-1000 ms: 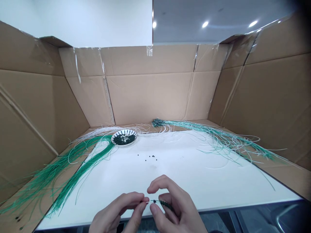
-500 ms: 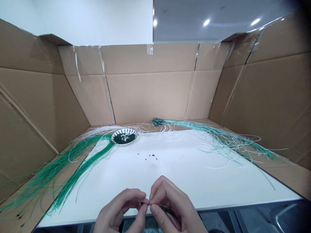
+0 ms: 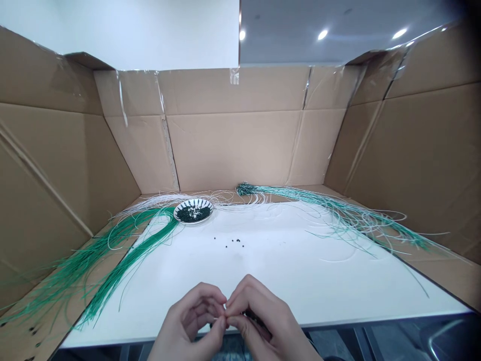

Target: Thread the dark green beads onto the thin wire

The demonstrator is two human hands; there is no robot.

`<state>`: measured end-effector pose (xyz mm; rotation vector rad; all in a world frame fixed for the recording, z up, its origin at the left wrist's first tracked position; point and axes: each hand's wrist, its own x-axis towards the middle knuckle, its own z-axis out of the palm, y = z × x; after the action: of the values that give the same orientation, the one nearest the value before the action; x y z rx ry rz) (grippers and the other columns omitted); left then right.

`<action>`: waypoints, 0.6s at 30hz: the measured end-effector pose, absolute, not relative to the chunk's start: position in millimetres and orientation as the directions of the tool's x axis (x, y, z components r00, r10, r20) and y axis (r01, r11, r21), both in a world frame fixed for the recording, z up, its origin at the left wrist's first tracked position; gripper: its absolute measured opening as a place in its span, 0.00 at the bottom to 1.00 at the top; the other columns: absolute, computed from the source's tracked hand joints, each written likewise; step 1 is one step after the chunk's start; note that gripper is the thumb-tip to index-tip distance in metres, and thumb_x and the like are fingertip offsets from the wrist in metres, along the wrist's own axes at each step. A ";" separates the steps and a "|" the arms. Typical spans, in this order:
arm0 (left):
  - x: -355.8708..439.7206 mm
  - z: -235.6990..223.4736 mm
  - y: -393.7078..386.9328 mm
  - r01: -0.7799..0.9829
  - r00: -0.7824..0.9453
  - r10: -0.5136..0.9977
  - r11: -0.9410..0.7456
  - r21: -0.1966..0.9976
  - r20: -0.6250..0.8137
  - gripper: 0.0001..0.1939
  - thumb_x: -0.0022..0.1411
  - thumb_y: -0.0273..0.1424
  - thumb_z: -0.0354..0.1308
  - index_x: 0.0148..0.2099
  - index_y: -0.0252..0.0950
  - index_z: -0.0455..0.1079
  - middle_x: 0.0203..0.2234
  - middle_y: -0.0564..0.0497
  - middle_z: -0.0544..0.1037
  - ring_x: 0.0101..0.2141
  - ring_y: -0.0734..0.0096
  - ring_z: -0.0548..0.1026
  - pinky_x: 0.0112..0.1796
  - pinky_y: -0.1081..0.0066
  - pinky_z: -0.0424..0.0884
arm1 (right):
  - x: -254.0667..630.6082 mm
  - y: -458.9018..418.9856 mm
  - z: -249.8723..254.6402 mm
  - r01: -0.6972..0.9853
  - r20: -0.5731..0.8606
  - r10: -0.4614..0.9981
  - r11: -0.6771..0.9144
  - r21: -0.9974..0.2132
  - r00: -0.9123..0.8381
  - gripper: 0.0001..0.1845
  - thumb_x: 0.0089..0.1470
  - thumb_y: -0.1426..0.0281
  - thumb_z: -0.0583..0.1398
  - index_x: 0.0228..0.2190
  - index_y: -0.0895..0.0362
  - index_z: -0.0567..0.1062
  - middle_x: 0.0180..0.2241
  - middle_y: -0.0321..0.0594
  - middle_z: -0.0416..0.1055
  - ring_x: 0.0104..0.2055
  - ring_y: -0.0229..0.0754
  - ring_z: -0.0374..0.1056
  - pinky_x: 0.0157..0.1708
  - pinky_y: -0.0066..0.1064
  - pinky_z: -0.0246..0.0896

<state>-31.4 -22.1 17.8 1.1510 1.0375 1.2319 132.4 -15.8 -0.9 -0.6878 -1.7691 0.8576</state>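
Above the table's front edge, my left hand (image 3: pixel 193 321) and my right hand (image 3: pixel 263 318) meet at the fingertips. Thumb and index finger of each are pinched together on something too small to make out. A short pale line, perhaps thread, shows by the left fingertips, with a small dark spot under it. Something dark lies partly hidden under the curled fingers of my right hand. Several tiny black beads (image 3: pixel 238 240) lie loose on the white tabletop (image 3: pixel 285 271) beyond the hands. A striped-rim dish (image 3: pixel 178 218) holds many more dark beads.
Bundles of green strands (image 3: pixel 124 265) spread along the left, with white strands (image 3: pixel 158 199) behind them. A green-and-white bundle (image 3: pixel 319 198), knotted at one end, runs along the back right. Cardboard walls (image 3: pixel 240 145) enclose the table on three sides.
The fingertips of both hands have shifted slightly left and now touch more closely. The dark spot by the left fingers sits lower. The view has moved a little.
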 end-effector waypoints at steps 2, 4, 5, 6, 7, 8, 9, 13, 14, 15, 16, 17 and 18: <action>-31.8 7.0 -10.7 -0.182 0.097 0.995 -0.019 0.983 0.037 0.10 0.44 0.29 0.74 0.29 0.37 0.77 0.21 0.57 0.75 0.25 0.74 0.73 0.28 0.78 0.68 | 131.4 -11.0 -2.2 0.104 0.495 0.798 0.557 -0.824 -0.344 0.10 0.60 0.80 0.54 0.33 0.55 0.71 0.34 0.38 0.68 0.35 0.40 0.66 0.33 0.29 0.58; -32.1 -6.7 2.7 -0.190 0.092 0.995 -0.020 0.982 0.038 0.11 0.46 0.33 0.73 0.29 0.36 0.75 0.21 0.57 0.74 0.23 0.75 0.71 0.26 0.76 0.67 | 128.5 -2.7 -7.8 0.163 0.415 0.846 0.486 -0.859 -0.335 0.09 0.62 0.78 0.54 0.33 0.55 0.71 0.35 0.38 0.68 0.34 0.41 0.66 0.33 0.30 0.58; -32.4 -14.1 9.5 -0.184 0.080 0.996 -0.018 0.983 0.033 0.11 0.46 0.33 0.73 0.30 0.36 0.75 0.22 0.57 0.74 0.22 0.75 0.71 0.25 0.76 0.65 | 126.3 2.8 -12.3 0.193 0.374 0.871 0.446 -0.874 -0.319 0.09 0.62 0.77 0.54 0.33 0.55 0.71 0.35 0.38 0.68 0.34 0.41 0.66 0.34 0.30 0.59; -32.8 -21.4 16.0 -0.174 0.064 0.998 -0.015 0.985 0.026 0.11 0.47 0.33 0.72 0.31 0.35 0.75 0.24 0.56 0.75 0.21 0.76 0.70 0.24 0.76 0.63 | 123.7 8.8 -17.8 0.217 0.342 0.891 0.412 -0.885 -0.298 0.08 0.63 0.76 0.54 0.33 0.55 0.72 0.35 0.39 0.69 0.35 0.42 0.67 0.34 0.31 0.59; -33.3 -28.3 21.8 -0.160 0.046 0.999 -0.012 0.987 0.019 0.11 0.48 0.33 0.71 0.32 0.35 0.74 0.24 0.57 0.74 0.20 0.77 0.69 0.23 0.76 0.61 | 120.8 15.2 -23.7 0.234 0.322 0.906 0.387 -0.892 -0.275 0.08 0.63 0.76 0.54 0.33 0.56 0.72 0.35 0.39 0.69 0.36 0.43 0.67 0.35 0.32 0.59; -33.9 -34.4 26.7 -0.148 0.029 0.999 -0.011 0.989 0.016 0.11 0.49 0.33 0.71 0.32 0.35 0.74 0.25 0.57 0.74 0.19 0.78 0.68 0.23 0.76 0.60 | 117.9 21.3 -29.6 0.243 0.306 0.917 0.368 -0.898 -0.257 0.08 0.62 0.76 0.55 0.33 0.56 0.72 0.34 0.40 0.70 0.37 0.44 0.67 0.37 0.33 0.59; -34.5 -39.7 30.5 -0.137 0.013 1.000 -0.014 0.991 0.016 0.11 0.51 0.34 0.70 0.33 0.35 0.73 0.26 0.57 0.74 0.19 0.79 0.68 0.23 0.76 0.60 | 115.0 26.8 -34.9 0.247 0.293 0.925 0.350 -0.904 -0.240 0.08 0.62 0.76 0.55 0.32 0.57 0.73 0.34 0.40 0.70 0.37 0.45 0.67 0.37 0.34 0.59; -36.0 -50.3 36.6 -0.109 -0.023 0.999 -0.030 0.994 0.027 0.09 0.53 0.34 0.68 0.34 0.35 0.73 0.25 0.58 0.73 0.20 0.79 0.67 0.25 0.76 0.60 | 108.5 37.1 -45.7 0.231 0.231 0.943 0.286 -0.930 -0.238 0.08 0.62 0.74 0.55 0.32 0.57 0.73 0.30 0.38 0.72 0.34 0.43 0.67 0.35 0.32 0.59; -36.0 -50.7 36.6 -0.105 -0.028 0.999 -0.029 0.994 0.026 0.09 0.53 0.33 0.67 0.34 0.36 0.72 0.25 0.58 0.72 0.20 0.78 0.67 0.25 0.76 0.61 | 108.4 36.8 -45.5 0.223 0.219 0.944 0.275 -0.935 -0.247 0.08 0.62 0.73 0.55 0.32 0.56 0.73 0.30 0.37 0.72 0.33 0.42 0.67 0.34 0.31 0.59; -35.9 -50.4 36.3 -0.102 -0.031 0.999 -0.027 0.994 0.024 0.08 0.53 0.32 0.67 0.33 0.36 0.72 0.24 0.59 0.72 0.20 0.78 0.67 0.25 0.76 0.61 | 108.8 35.6 -44.6 0.216 0.209 0.944 0.266 -0.939 -0.255 0.08 0.62 0.73 0.56 0.32 0.56 0.74 0.30 0.36 0.72 0.32 0.42 0.66 0.34 0.31 0.58; -35.8 -49.6 35.8 -0.101 -0.034 0.999 -0.025 0.995 0.021 0.07 0.52 0.31 0.66 0.33 0.36 0.72 0.23 0.59 0.72 0.20 0.77 0.67 0.25 0.76 0.61 | 109.5 33.9 -43.2 0.212 0.199 0.944 0.258 -0.943 -0.263 0.07 0.62 0.72 0.56 0.32 0.56 0.73 0.30 0.36 0.72 0.32 0.41 0.66 0.33 0.30 0.58; -35.7 -48.4 35.3 -0.100 -0.036 0.999 -0.023 0.995 0.019 0.07 0.52 0.31 0.66 0.33 0.36 0.72 0.22 0.60 0.71 0.20 0.77 0.67 0.25 0.76 0.61 | 110.4 32.0 -41.6 0.209 0.191 0.944 0.251 -0.945 -0.270 0.07 0.62 0.71 0.56 0.33 0.56 0.73 0.30 0.35 0.72 0.31 0.40 0.66 0.32 0.30 0.57; -35.7 -46.8 34.7 -0.098 -0.038 0.999 -0.021 0.995 0.018 0.06 0.52 0.30 0.65 0.33 0.36 0.72 0.21 0.60 0.71 0.20 0.76 0.67 0.25 0.75 0.61 | 111.4 30.1 -40.0 0.207 0.184 0.945 0.244 -0.947 -0.272 0.07 0.62 0.71 0.56 0.33 0.56 0.73 0.30 0.34 0.71 0.30 0.39 0.64 0.31 0.29 0.56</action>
<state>-35.7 34.7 -46.8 1.1323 1.1536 1.2958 111.4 30.1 -40.0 -1.0820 -1.6700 1.0961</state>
